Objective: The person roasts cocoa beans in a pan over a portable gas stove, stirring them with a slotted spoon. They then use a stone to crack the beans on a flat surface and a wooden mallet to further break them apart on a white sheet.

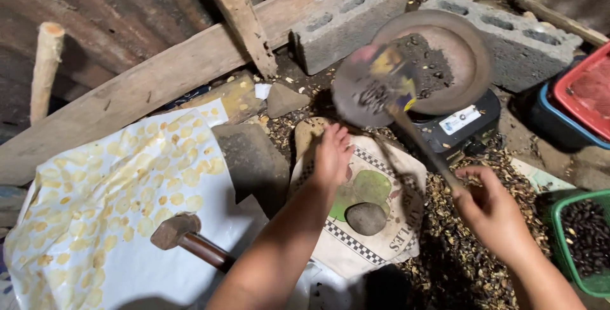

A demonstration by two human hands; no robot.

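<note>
My right hand [488,207] grips the long handle of a flat round scoop [372,87], which is blurred and carries dark seeds over the edge of a shallow metal pan [457,55] with more dark seeds in it. My left hand [332,154] reaches forward, fingers spread, above the top edge of a printed cloth [387,208] on the ground. A round grey stone [366,218] lies on that cloth, just below my left hand.
The pan rests on a black scale [460,125] between two concrete blocks [346,20]. A hammer [184,237] lies on a yellow-spotted sheet [101,208] at left. Seed husks [470,246] cover the ground at right, beside a green basket of seeds [581,240] and a red basket [588,87].
</note>
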